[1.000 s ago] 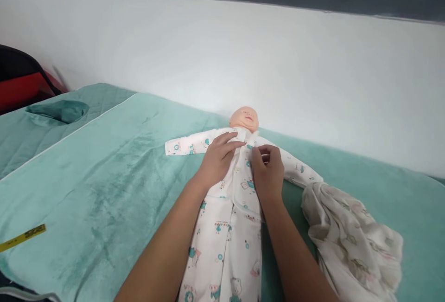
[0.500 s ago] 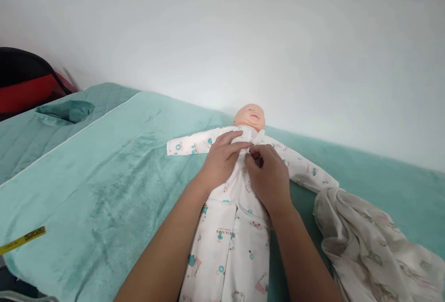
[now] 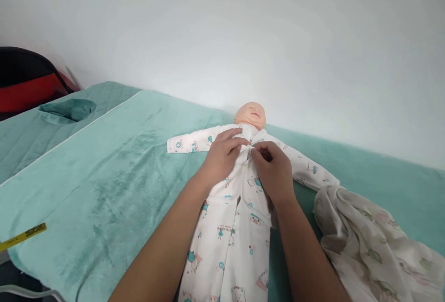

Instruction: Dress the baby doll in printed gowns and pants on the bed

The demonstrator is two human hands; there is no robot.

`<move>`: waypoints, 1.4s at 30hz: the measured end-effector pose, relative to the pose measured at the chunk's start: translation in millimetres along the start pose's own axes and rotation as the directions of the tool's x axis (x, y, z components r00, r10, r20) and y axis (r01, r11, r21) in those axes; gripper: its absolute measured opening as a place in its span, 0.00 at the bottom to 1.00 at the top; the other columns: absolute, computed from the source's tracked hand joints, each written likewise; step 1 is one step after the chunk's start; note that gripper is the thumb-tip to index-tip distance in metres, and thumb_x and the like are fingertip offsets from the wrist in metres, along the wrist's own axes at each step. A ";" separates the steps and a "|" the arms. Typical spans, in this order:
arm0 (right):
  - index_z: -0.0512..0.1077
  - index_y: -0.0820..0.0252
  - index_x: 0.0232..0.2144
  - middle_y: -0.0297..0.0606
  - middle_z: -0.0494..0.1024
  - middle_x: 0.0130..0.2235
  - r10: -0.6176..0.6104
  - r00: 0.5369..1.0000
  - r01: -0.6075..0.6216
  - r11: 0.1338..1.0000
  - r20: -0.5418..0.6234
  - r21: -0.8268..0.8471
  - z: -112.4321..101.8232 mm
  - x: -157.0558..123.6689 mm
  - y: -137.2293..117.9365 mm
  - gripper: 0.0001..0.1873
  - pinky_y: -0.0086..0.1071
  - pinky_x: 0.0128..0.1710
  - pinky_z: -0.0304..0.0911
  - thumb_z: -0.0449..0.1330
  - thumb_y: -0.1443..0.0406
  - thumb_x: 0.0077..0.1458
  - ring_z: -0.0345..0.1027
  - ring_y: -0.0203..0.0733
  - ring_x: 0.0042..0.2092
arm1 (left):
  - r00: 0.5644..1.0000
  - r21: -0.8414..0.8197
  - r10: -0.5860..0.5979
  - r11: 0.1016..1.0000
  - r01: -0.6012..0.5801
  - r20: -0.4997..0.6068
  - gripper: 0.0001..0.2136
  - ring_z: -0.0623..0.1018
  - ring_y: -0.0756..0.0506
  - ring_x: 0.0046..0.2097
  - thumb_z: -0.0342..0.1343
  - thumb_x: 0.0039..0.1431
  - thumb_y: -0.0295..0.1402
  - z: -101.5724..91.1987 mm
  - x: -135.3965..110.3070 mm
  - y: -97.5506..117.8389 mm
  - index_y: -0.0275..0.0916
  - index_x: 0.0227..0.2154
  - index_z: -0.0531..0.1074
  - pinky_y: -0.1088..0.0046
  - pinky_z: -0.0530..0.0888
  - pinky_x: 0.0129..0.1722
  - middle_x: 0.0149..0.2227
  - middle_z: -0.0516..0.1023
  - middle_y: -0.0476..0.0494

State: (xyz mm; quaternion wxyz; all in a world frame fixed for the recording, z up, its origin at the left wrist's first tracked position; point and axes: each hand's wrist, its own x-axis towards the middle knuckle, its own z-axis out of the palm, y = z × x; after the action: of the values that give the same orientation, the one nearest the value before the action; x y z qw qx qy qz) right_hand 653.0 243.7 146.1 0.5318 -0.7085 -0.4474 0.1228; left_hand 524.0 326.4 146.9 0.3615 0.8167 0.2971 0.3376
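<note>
On the pink plastic doll (image 3: 248,114), left hand (image 3: 224,156) lies spread; right hand (image 3: 274,167) pinches the white, teal-printed cloth jacket (image 3: 253,195).

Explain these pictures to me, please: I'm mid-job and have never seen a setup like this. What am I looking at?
There is no machine here: a person works with two bare hands. One camera, worn on the head, takes every view, looking forward and down.

A doll lies on a green sheet, wearing a printed white top and matching pants. The left hand rests on the chest; whether it grips fabric is hard to tell. The right hand seems to pinch the top's front edge.

A crumpled cloth lies on the picture's right, and a yellow strip shows at its left edge.
</note>
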 end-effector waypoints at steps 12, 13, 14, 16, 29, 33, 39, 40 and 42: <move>0.72 0.58 0.29 0.34 0.74 0.30 0.074 0.997 -0.075 0.996 -0.021 -0.048 1.9 1.0 -3.5 0.08 0.34 0.34 0.58 0.58 0.59 0.52 0.64 0.39 0.31 | 1.000 -0.001 0.007 1.000 -0.007 0.012 0.16 0.63 0.44 0.66 0.45 0.63 0.25 2.0 -0.1 0.8 0.45 0.40 0.78 0.56 0.62 0.66 0.61 0.70 0.49; 0.72 0.58 0.29 0.34 0.74 0.30 0.096 0.994 -0.098 0.994 -0.047 -0.042 1.6 0.6 -3.9 0.08 0.34 0.33 0.58 0.58 0.59 0.52 0.65 0.39 0.31 | 1.000 -0.018 -0.002 1.000 0.002 0.013 0.15 0.63 0.44 0.66 0.46 0.63 0.25 0.6 -1.6 1.6 0.45 0.40 0.78 0.56 0.62 0.66 0.62 0.69 0.49; 0.72 0.58 0.29 0.34 0.74 0.30 0.117 0.991 -0.120 0.992 -0.067 -0.036 0.1 0.0 -4.8 0.08 0.33 0.33 0.58 0.59 0.59 0.52 0.65 0.39 0.31 | 1.000 -0.041 -0.010 0.999 0.010 0.012 0.15 0.63 0.43 0.66 0.46 0.63 0.26 -1.5 -3.7 2.4 0.45 0.41 0.77 0.56 0.62 0.66 0.63 0.68 0.49; 0.72 0.57 0.29 0.34 0.74 0.29 0.154 0.985 -0.157 0.987 -0.082 -0.030 -6.8 -1.5 -8.6 0.08 0.33 0.31 0.58 0.59 0.58 0.52 0.65 0.39 0.30 | 0.999 -0.088 -0.012 0.996 0.015 0.030 0.13 0.62 0.42 0.67 0.48 0.64 0.28 -8.1 -9.2 3.9 0.47 0.45 0.76 0.55 0.62 0.66 0.65 0.65 0.48; 0.62 0.56 0.18 0.33 0.70 0.20 0.143 0.908 0.120 0.811 0.394 -0.572 -28.0 -27.7 -50.9 0.18 0.32 0.21 0.43 0.59 0.55 0.54 0.56 0.37 0.21 | 0.968 -0.037 0.054 0.998 -0.046 0.246 0.06 0.48 0.35 0.72 0.60 0.54 0.28 -20.4 -18.2 -2.3 0.45 0.34 0.75 0.45 0.58 0.67 0.68 0.57 0.52; 0.58 0.57 0.17 0.31 0.65 0.19 0.079 0.893 0.174 0.847 0.442 -0.503 -28.0 -22.5 -43.1 0.15 0.32 0.22 0.42 0.54 0.63 0.53 0.52 0.34 0.21 | 0.976 -0.037 0.060 0.998 -0.053 0.210 0.05 0.52 0.36 0.71 0.60 0.53 0.27 -18.6 -17.9 -0.5 0.44 0.33 0.74 0.45 0.58 0.67 0.67 0.60 0.50; 0.64 0.58 0.21 0.28 0.59 0.22 0.130 0.782 0.031 0.969 0.610 -0.246 -42.6 -6.2 -28.4 0.11 0.29 0.22 0.46 0.53 0.64 0.53 0.50 0.32 0.24 | 0.980 -0.023 0.100 0.995 -0.097 0.169 0.06 0.56 0.37 0.69 0.61 0.51 0.26 -17.1 -17.6 1.0 0.43 0.31 0.73 0.48 0.60 0.66 0.65 0.63 0.47; 0.65 0.58 0.21 0.28 0.59 0.22 0.130 0.771 0.009 0.976 0.623 -0.216 -44.0 -4.9 -26.4 0.10 0.29 0.23 0.46 0.53 0.64 0.54 0.50 0.32 0.25 | 0.981 -0.021 0.105 0.994 -0.103 0.160 0.06 0.56 0.37 0.69 0.61 0.50 0.25 -16.4 -17.6 0.8 0.42 0.30 0.73 0.49 0.60 0.66 0.65 0.64 0.47; 0.68 0.58 0.23 0.29 0.61 0.23 0.124 0.780 -0.020 0.985 0.613 -0.173 -45.0 -3.9 -23.2 0.10 0.28 0.23 0.47 0.53 0.63 0.54 0.51 0.32 0.25 | 0.983 -0.026 0.109 0.994 -0.106 0.147 0.04 0.58 0.38 0.69 0.61 0.51 0.26 -15.3 -17.7 0.6 0.42 0.29 0.74 0.50 0.61 0.66 0.64 0.65 0.47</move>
State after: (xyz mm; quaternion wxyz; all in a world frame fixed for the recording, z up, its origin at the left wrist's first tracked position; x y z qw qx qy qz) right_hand 668.4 212.5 183.2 0.2921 -0.6847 -0.5784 0.3338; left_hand 501.9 319.2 149.2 0.3714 0.8510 0.2219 0.2977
